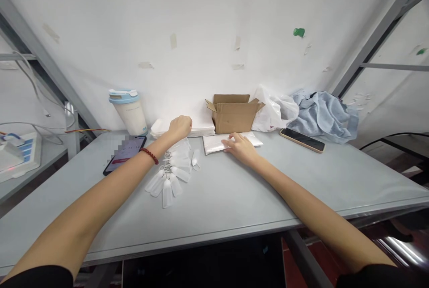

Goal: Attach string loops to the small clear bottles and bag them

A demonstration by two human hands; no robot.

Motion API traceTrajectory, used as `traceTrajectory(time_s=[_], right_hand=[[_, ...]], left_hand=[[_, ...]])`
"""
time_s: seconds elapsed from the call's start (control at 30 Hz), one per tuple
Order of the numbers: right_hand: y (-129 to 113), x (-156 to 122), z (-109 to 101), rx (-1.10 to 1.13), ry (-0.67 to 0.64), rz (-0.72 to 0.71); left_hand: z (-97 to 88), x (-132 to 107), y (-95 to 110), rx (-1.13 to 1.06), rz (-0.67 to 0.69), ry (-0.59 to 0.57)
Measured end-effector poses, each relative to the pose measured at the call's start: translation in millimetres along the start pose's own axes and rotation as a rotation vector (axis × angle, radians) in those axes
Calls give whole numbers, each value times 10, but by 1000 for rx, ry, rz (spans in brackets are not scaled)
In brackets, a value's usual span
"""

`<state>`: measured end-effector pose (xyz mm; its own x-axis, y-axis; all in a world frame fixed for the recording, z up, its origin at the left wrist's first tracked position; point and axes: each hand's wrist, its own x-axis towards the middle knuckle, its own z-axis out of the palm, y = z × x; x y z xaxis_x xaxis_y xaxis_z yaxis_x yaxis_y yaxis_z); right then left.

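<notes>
My left hand (180, 127) is closed, its back toward me, over the near edge of a stack of white sheets or flat bags (204, 130). What its fingers hold, if anything, is hidden. With fingers apart and bent, my right hand (241, 147) rests on a flat, shiny white packet (215, 143) in front of the cardboard box. Below my left hand lie several translucent white tags with small loops (167, 193), fanned out on the grey table. One small white piece (195, 162) sits just right of them.
An open cardboard box (234, 118) stands at the back. Right of it are a white plastic bag (275, 109), light-blue cloth (326, 116) and a dark phone (302, 140). On the left are a lidded cup (130, 113) and a lit phone (124, 156), partly behind my forearm.
</notes>
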<state>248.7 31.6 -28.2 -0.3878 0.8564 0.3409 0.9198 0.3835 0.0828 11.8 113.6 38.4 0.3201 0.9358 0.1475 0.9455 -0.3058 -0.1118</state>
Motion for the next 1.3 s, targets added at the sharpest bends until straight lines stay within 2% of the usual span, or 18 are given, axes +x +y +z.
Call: traceTrajectory(time_s=[0.2, 0.43, 0.6, 0.73, 0.9, 1.07, 1.1, 1.17, 1.23, 1.3], right_hand=[[-28, 1, -15, 5, -15, 8], [-2, -47, -21, 55, 32, -20], [-85, -68, -71, 141, 256, -67], [-253, -90, -202, 147, 391, -88], [-431, -119, -240, -50, 377, -215], [-493, -139, -150, -140, 283, -281], [-491, -142, -137, -146, 269, -286], [-469, -142, -122, -156, 273, -286], [-423, -133, -116, -166, 319, -277], [-360, -118, -114, -188, 392, -260]], left_hand=[[26, 16, 87, 125, 168, 30], [-20, -13, 134, 200, 202, 107], [-127, -262, 168, 280, 301, 303], [-186, -524, 247, 330, 405, 397], [-138, -872, 440, 343, 576, 444], [13, -1119, 559, 248, 803, 641], [34, -1136, 540, 209, 810, 665], [55, -1129, 440, 111, 740, 701], [54, -1078, 265, -21, 544, 741], [39, -1003, 51, -172, 279, 749]])
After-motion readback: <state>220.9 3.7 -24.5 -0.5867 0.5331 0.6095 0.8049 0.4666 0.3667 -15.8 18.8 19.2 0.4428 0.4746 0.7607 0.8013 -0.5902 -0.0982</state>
